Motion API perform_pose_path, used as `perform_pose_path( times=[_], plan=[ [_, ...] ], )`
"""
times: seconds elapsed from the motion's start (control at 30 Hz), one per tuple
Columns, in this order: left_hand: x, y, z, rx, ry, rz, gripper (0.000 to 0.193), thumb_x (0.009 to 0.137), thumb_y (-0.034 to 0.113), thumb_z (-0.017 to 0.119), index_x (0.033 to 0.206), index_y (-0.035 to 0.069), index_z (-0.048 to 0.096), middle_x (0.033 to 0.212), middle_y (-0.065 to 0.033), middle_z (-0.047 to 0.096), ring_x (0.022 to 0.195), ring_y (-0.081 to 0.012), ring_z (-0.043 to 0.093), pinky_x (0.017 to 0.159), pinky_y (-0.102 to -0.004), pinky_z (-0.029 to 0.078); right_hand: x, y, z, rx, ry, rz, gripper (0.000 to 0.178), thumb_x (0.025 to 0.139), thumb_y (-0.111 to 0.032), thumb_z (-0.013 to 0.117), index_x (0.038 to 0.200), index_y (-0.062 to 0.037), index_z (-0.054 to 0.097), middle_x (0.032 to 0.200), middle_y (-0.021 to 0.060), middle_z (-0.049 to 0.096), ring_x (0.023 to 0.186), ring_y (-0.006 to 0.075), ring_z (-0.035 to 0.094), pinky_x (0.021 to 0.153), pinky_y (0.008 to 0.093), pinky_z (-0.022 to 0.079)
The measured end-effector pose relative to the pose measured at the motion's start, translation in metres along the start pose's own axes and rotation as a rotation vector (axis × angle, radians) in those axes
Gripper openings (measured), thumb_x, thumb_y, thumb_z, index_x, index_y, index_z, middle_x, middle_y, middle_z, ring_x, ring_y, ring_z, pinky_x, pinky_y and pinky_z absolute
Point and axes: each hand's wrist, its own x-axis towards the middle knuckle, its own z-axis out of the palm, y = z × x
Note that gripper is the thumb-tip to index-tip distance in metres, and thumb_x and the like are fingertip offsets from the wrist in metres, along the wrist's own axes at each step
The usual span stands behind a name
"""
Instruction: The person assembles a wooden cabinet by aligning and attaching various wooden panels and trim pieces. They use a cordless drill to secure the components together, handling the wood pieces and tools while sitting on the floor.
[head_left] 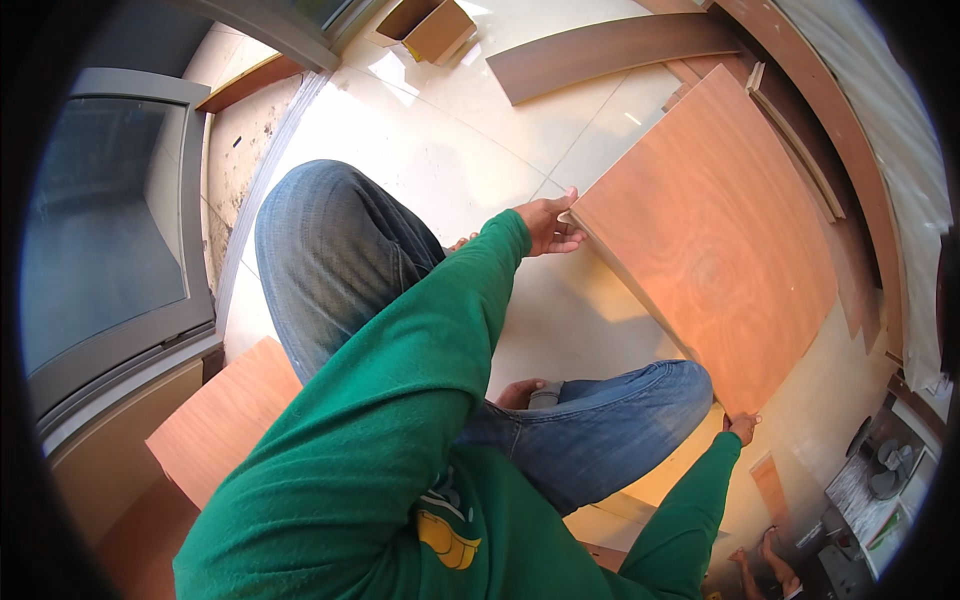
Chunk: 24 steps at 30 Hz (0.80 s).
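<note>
A large reddish-brown wooden panel [715, 255] is tilted in front of me, its wood grain facing up. My left hand [550, 225] is closed at its left corner, the thumb up and the fingers curled by the edge. A small pale tip shows between that hand and the corner; I cannot make out what it is. My right hand [741, 428] grips the panel's nearest corner, with its fingers partly hidden by the board. Both arms are in green sleeves, and my jeans-covered knees are bent beside the panel.
Behind the panel lie a loose brown board [610, 55] and stacked wood strips [800, 140]. An open cardboard box [435, 32] stands on the tiled floor. A grey-framed glass door [115, 230] is at left, above another wooden board [225, 420]. Someone's bare feet [770, 565] show at lower right.
</note>
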Motion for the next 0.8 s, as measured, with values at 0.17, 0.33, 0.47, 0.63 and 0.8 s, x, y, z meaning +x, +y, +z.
perform_pose_path(
  times=[0.17, 0.33, 0.47, 0.63, 0.8],
  plan=[
    [0.004, 0.003, -0.001, 0.02, -0.015, -0.006, 0.064, 0.088, 0.056, 0.066, 0.121, 0.003, 0.052, 0.106, -0.0119, 0.056, 0.094, -0.0172, 0.061, 0.082, -0.0309, 0.06, 0.017, -0.002, -0.007, 0.003, -0.017, 0.014, 0.064, 0.102, -0.051, 0.038, 0.126, 0.0062, 0.052, 0.11, 0.0187, 0.062, 0.092, 0.0305, 0.066, 0.078, 0.0379, 0.062],
    [0.002, 0.003, 0.003, 0.024, 0.044, 0.023, 0.065, 0.087, 0.055, 0.067, 0.12, 0.001, 0.053, 0.105, -0.0118, 0.056, 0.092, -0.017, 0.06, 0.083, -0.0325, 0.06, 0.01, -0.003, -0.003, 0.055, -0.037, 0.053, 0.066, 0.101, -0.054, 0.039, 0.123, 0.0059, 0.052, 0.107, 0.0183, 0.062, 0.089, 0.0319, 0.065, 0.077, 0.0398, 0.061],
    [0.006, 0.004, 0.004, 0.052, 0.033, -0.013, 0.064, 0.09, 0.061, 0.059, 0.121, 0.006, 0.054, 0.1, -0.0103, 0.057, 0.085, -0.0172, 0.06, 0.083, -0.0373, 0.059, 0.01, -0.013, -0.005, -0.056, -0.061, 0.132, 0.076, 0.095, -0.066, 0.043, 0.122, 0.0041, 0.054, 0.108, 0.0181, 0.061, 0.092, 0.0341, 0.063, 0.075, 0.0426, 0.061],
    [-0.006, 0.032, 0.016, 0.178, 0.13, -0.149, 0.076, 0.092, 0.074, 0.036, 0.125, 0.008, 0.055, 0.094, -0.0107, 0.059, 0.078, -0.0203, 0.06, 0.081, -0.0451, 0.059, -0.009, -0.037, 0.001, -0.322, -0.051, 0.102, 0.087, 0.09, -0.074, 0.043, 0.121, 0.0053, 0.057, 0.119, 0.0183, 0.06, 0.097, 0.0331, 0.064, 0.069, 0.0419, 0.058],
    [-0.011, 0.053, 0.037, 0.609, 0.283, -0.14, 0.086, 0.091, 0.076, 0.034, 0.129, 0.001, 0.054, 0.096, -0.0168, 0.063, 0.082, -0.0258, 0.064, 0.076, -0.0493, 0.06, -0.014, -0.035, 0.008, -0.255, -0.098, 0.038, 0.089, 0.09, -0.075, 0.04, 0.117, 0.0083, 0.06, 0.108, 0.0178, 0.066, 0.093, 0.0334, 0.066, 0.064, 0.0435, 0.058]
  ],
)
